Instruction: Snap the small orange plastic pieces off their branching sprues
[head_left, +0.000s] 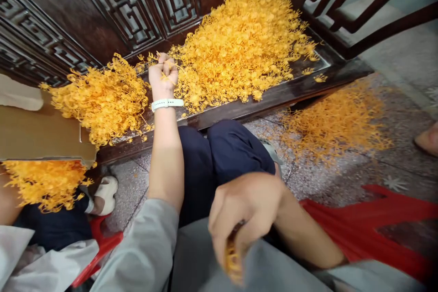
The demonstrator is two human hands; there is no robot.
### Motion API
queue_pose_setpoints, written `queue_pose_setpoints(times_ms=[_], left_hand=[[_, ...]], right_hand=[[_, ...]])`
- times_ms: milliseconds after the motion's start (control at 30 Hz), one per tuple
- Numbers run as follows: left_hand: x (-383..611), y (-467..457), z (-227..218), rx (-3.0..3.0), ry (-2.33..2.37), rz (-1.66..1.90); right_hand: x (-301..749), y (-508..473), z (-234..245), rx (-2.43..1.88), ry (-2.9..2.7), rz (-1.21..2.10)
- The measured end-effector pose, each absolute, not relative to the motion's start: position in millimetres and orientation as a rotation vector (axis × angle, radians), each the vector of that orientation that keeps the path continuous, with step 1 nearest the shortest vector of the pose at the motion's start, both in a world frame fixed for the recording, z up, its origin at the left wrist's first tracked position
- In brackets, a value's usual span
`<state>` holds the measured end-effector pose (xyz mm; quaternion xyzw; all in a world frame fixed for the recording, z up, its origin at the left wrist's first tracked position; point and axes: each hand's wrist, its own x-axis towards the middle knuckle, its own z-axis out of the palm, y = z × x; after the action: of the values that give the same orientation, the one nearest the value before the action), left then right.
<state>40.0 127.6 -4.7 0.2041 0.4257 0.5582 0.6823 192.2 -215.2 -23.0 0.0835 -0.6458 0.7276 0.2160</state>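
Note:
My left hand [164,73], with a pale watch band at the wrist, is over the bench between two heaps of small yellow plastic claw-like pieces. Its fingers are curled around a few of those pieces. To its right lies the large heap [246,45], and to its left a smaller heap [106,100]. Close to my body, above my lap, my right hand [246,210] is closed on a bunch of the yellow pieces [233,260]. Blur hides how many pieces it holds.
The dark wooden bench [226,112] has a carved back and a side armrest [349,50]. Orange thin scraps [338,123] are piled on the floor at right. A cardboard box [41,132] with yellow pieces is beside another person at left. Red plastic chair parts [369,223] flank me.

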Motion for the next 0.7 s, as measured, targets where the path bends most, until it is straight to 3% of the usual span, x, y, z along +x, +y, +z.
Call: queue_pose_setpoints(times_ms=[133, 267, 400, 700], left_hand=[[48.3, 110.3, 0.9, 0.382, 0.764, 1.457], [61.7, 89.8, 11.4, 0.320, 0.621, 1.466], [71.5, 80.3, 20.5, 0.354, 0.596, 1.412], [114.0, 59.9, 29.9, 0.361, 0.655, 1.166]], right_hand=[[216.8, -167.3, -6.5, 0.367, -1.438, 2.218], [209.9, -108.6, -29.5, -0.064, -0.665, 1.949], [183.3, -93.8, -58.2, -0.465, 0.000, 1.959], [203.1, -81.9, -54.0, -0.479, -0.144, 1.711]])
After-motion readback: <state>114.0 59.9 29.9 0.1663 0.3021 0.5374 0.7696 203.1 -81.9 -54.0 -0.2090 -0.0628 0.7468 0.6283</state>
